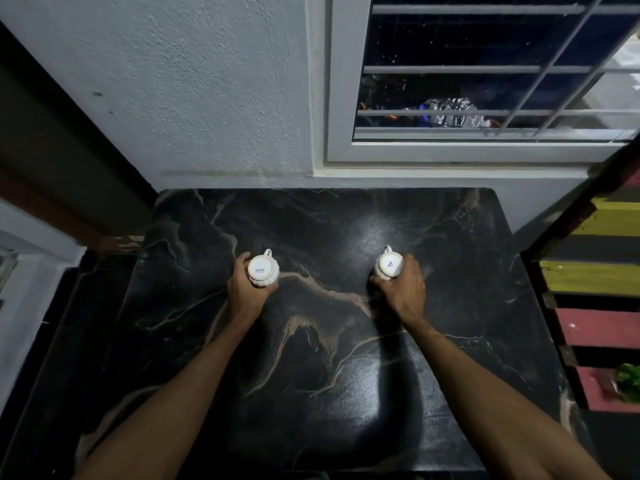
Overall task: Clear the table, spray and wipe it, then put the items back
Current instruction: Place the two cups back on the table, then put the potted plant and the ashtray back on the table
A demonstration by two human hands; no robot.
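Two white cups stand upside down on the black marble table [311,358], their round bases facing up. My left hand [247,289] grips the left cup [263,269] from the near side; its handle points away toward the wall. Around the right cup [388,265] my right hand [403,289] is closed, covering most of its side, and its handle also points to the far side. Both cups sit near the middle of the table, roughly level with each other.
A grey wall and a barred window [485,81] rise behind the table's far edge. A painted slatted wooden rack [595,282] with a green plant [630,381] stands at the right. A dark door frame [69,161] borders the left.
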